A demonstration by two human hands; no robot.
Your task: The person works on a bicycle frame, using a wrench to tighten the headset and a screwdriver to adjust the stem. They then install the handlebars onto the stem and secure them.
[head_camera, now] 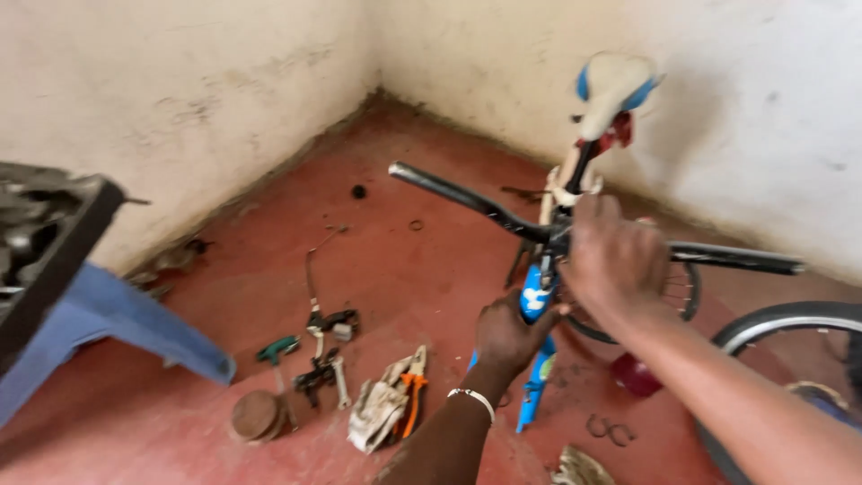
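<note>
Left hand (507, 334) closed around blue frame tube (537, 301), just below the stem. Right hand (613, 260) clamped over stem above it, black handlebar (467, 199) running out both sides. Judgement: hold frame steady, turn squarely. Pliers (413, 388) lay left of grip.

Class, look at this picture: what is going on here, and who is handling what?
A person is working on a small blue bicycle frame standing on a red floor in a room corner. The left hand grips the blue frame near the head tube, while the right hand rests on the stem area of the black handlebar. Orange-handled pliers, a rag and brake parts lie on the floor to the left.
</note>
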